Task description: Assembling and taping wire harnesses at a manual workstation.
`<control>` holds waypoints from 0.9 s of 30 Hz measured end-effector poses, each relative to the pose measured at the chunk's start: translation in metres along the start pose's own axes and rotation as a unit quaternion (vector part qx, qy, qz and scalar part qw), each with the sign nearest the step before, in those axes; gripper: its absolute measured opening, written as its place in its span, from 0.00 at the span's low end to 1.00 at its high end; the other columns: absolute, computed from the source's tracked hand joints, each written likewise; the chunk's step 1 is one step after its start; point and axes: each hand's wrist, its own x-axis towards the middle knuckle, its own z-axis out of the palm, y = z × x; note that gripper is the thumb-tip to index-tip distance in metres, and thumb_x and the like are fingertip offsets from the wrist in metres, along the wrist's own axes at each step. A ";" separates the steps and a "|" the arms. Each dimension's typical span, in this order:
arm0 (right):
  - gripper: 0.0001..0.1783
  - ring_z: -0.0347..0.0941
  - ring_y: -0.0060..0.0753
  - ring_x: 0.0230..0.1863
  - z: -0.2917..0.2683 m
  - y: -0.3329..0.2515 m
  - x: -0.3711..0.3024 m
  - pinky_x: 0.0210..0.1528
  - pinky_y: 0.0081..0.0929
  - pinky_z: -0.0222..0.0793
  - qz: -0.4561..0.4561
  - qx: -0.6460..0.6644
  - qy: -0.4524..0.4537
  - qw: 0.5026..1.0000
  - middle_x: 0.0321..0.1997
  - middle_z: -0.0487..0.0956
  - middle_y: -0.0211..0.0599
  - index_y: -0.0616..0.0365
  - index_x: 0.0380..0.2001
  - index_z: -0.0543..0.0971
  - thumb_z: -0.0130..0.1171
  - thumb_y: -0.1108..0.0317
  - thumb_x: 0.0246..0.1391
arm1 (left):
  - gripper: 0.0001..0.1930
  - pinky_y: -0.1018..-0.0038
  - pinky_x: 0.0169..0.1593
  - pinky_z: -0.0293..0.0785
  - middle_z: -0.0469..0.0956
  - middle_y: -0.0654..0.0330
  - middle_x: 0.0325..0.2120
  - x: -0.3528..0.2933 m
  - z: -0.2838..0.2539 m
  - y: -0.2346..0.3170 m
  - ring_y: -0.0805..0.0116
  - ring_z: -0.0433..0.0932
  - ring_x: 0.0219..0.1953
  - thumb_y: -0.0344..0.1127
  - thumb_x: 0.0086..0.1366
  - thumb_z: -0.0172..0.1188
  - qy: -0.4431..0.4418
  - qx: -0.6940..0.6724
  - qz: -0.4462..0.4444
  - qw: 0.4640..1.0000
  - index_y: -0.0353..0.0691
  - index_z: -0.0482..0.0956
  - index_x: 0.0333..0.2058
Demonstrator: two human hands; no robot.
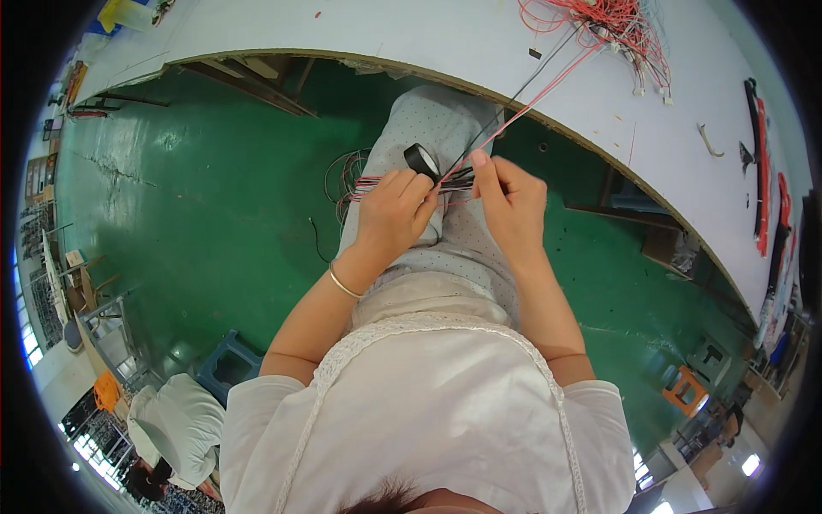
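Here the left hand (396, 208) grips a black tape roll (420, 160), the right hand (511, 201) pinches the wire bundle (454, 179) over the lap. Taping looks only started; most wires lie loose on the desk (411, 34).

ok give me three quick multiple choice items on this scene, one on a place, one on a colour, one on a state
1. Where is the roll of black tape?
A. on the white table
B. at the left hand, above the lap
C. on the floor

2. What colour is the floor?
A. green
B. grey
C. brown

3. How is the wire bundle held?
A. lying loose on the floor
B. gripped by both hands
C. by the right hand only

Answers: 1 B, the roll sits at the left fingertips; 2 A, painted green; 3 B, both hands close on it.
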 end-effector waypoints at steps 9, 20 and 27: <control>0.22 0.73 0.16 0.33 0.035 0.042 -0.031 0.30 0.17 0.66 0.238 0.262 -0.134 0.926 0.30 0.80 0.25 0.59 0.35 0.81 0.59 0.48 0.61 | 0.02 0.63 0.29 0.67 0.70 0.56 0.24 -0.007 -0.005 0.008 0.55 0.70 0.26 0.26 0.56 0.56 -0.033 -0.054 0.030 0.998 0.38 0.73 0.29; 0.21 0.71 0.17 0.30 0.065 0.057 -0.017 0.33 0.18 0.66 0.118 0.311 -0.051 0.942 0.30 0.78 0.27 0.63 0.37 0.80 0.56 0.53 0.63 | 0.07 0.70 0.24 0.64 0.63 0.62 0.17 -0.013 0.017 0.018 0.68 0.64 0.18 0.34 0.66 0.49 0.021 -0.328 -0.284 0.901 0.39 0.70 0.29; 0.41 0.74 0.36 0.45 0.048 0.072 0.008 0.50 0.33 0.67 -0.167 0.193 -0.107 0.961 0.41 0.81 0.39 0.66 0.41 0.80 0.50 0.32 0.49 | 0.12 0.82 0.21 0.49 0.56 0.73 0.17 0.002 -0.014 0.014 0.82 0.51 0.18 0.39 0.71 0.43 -0.133 -0.742 -0.481 0.448 0.40 0.72 0.34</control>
